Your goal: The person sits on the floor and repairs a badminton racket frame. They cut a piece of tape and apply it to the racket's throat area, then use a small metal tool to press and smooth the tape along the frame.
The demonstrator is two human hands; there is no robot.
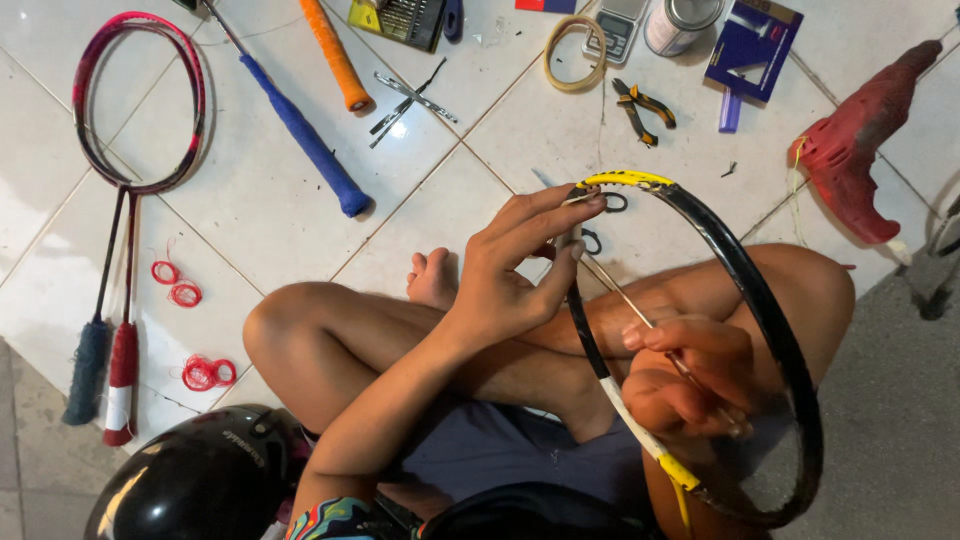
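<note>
The person sits cross-legged on the white tile floor (pixel 250 220) with a black and yellow racket frame (pixel 770 310) resting across the lap. The left hand (pixel 515 270) grips the frame near its yellow top, the fingers curled and the fingertips pinching a pale string (pixel 625 305) against the rim. The right hand (pixel 695 375) sits lower inside the frame, fingers pressed together around a thin tool or the string's other end; which one I cannot tell. The frame's oval looks almost bare, with only that single strand across it, so the stringing seems barely begun and nearly all of it remains. Beyond the frame lie pliers (pixel 643 108), a roll of tape (pixel 575 52), a metal can (pixel 680 22) whose contents are hidden, and a red heat gun (pixel 865 150). Left of the frame lie other rackets (pixel 135 110) and red string coils (pixel 205 372).
</note>
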